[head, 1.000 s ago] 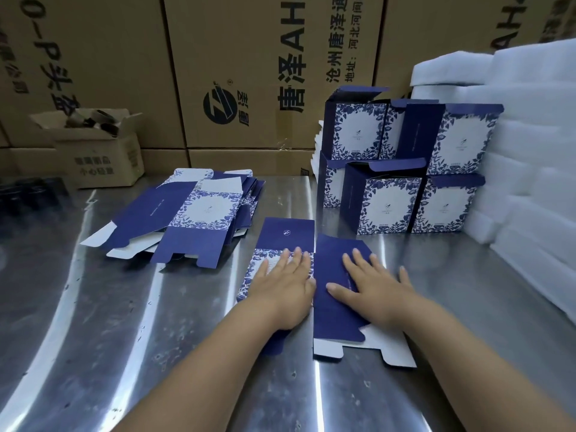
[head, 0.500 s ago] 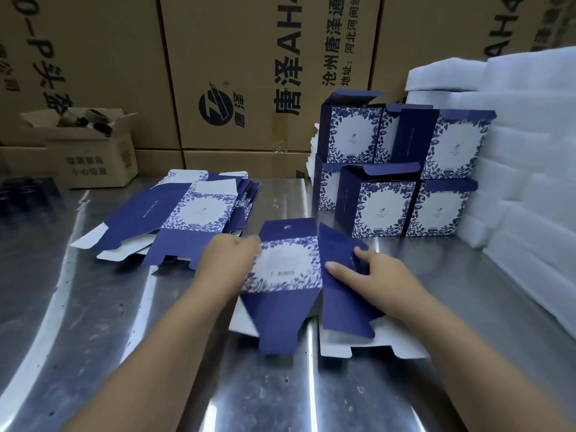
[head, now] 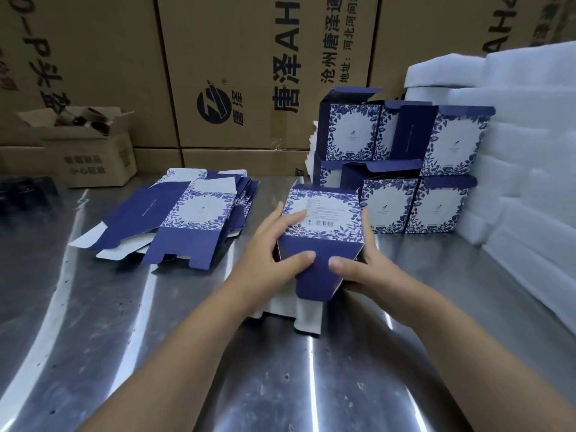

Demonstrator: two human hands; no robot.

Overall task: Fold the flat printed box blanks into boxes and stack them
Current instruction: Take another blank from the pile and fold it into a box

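1. You hold the half-opened box (head: 322, 218) just above the steel table (head: 156, 353), barcode panel up. Your left hand (head: 265, 260) grips its left side and your right hand (head: 374, 269) its right side, both thumbs pressing on the dark blue flap (head: 314, 275) that points at you.
2. The white flaps (head: 293, 316) below that flap hang loose near the table. If you push the blue flap in before they are tucked, they can jam or bend the wrong way.
3. The sleeve looks skewed, not square. Uneven pressure from your thumbs would likely crease a printed panel off its score line.
4. The stack of folded boxes (head: 436, 151) stands just beyond your right fingers, two tiers high with the lids open. A swing of the box's far end could nudge the lower row and topple the upper one.
5. The pile of flat blanks (head: 187, 219) lies near on your left, its flaps overhanging loosely. A left elbow sweep could scatter them.
6. For room: white foam sheets (head: 514, 151) wall off the right and large cartons (head: 233, 73) close the back. Bare steel towards you, between your forearms, gives the most room, so turn the box there.
7. The table's near edge is out of view, so I cannot tell how close it is.
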